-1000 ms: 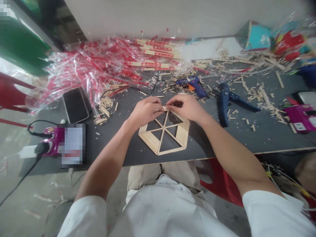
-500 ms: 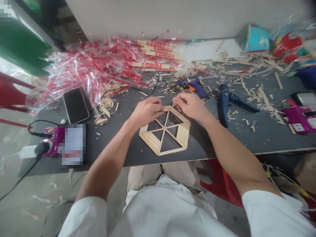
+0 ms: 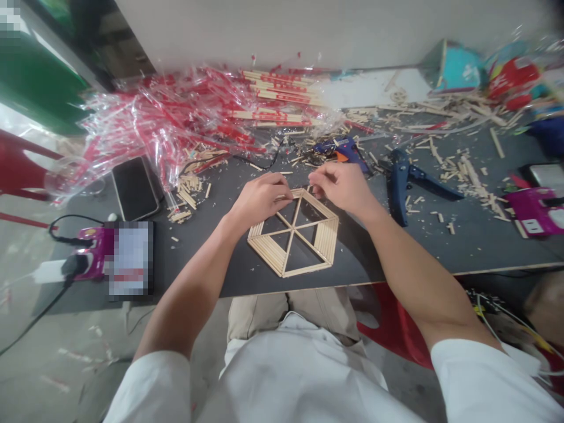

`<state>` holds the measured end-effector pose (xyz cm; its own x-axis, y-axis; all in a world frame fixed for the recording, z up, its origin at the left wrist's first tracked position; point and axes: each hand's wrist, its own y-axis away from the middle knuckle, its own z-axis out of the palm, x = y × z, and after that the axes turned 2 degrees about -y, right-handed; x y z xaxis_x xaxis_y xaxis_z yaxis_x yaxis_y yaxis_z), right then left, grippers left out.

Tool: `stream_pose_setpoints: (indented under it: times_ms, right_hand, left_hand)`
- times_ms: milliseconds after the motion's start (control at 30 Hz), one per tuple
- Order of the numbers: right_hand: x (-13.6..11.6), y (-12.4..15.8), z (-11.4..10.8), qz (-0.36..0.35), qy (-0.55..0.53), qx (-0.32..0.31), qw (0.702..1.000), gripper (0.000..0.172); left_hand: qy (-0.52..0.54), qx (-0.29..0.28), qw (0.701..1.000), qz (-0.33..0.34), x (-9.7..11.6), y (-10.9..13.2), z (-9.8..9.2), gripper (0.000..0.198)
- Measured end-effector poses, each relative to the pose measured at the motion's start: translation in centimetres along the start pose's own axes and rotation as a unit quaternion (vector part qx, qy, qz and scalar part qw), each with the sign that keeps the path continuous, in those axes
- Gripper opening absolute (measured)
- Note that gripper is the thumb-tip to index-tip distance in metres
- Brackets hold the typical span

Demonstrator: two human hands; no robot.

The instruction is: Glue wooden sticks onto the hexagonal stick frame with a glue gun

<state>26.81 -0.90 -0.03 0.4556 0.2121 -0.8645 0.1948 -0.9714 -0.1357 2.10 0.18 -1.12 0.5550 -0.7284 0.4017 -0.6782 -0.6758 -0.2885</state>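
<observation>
A six-sided frame of wooden sticks lies flat near the table's front edge, with spokes meeting at its centre. Some of its wedges carry rows of parallel sticks along the outer side. My left hand is closed on its far left side, the fingertips at the rim. Just beyond the far corner, my right hand is closed in a pinch; whatever sits between its fingertips is too small to make out. Behind that hand lies a blue glue gun with an orange trigger. Blue-handled cutters rest to its right.
Wrapped chopsticks and red-and-clear plastic wrappers are heaped at the back. Cut stick pieces litter the right side. At left are a dark phone, a lit phone and a purple power strip.
My right hand has shifted very slightly, its wrist and knuckles a little higher. My left hand and the stick frame stay practically in place.
</observation>
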Motion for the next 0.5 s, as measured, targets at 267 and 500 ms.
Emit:
stream_pose_setpoints:
  times_ms: [267,500]
  right_hand:
    - [1.0,-0.5,0.7,0.004,0.045,-0.013,0.999,0.029]
    - [1.2,-0.6,0.6,0.066,0.008,-0.075,0.995,0.041]
  left_hand:
    - [-0.001,0.002,1.0,0.001,0.0,0.0,0.1,0.012]
    - [-0.005,0.004,1.0,0.005,0.0,0.0,0.0,0.014]
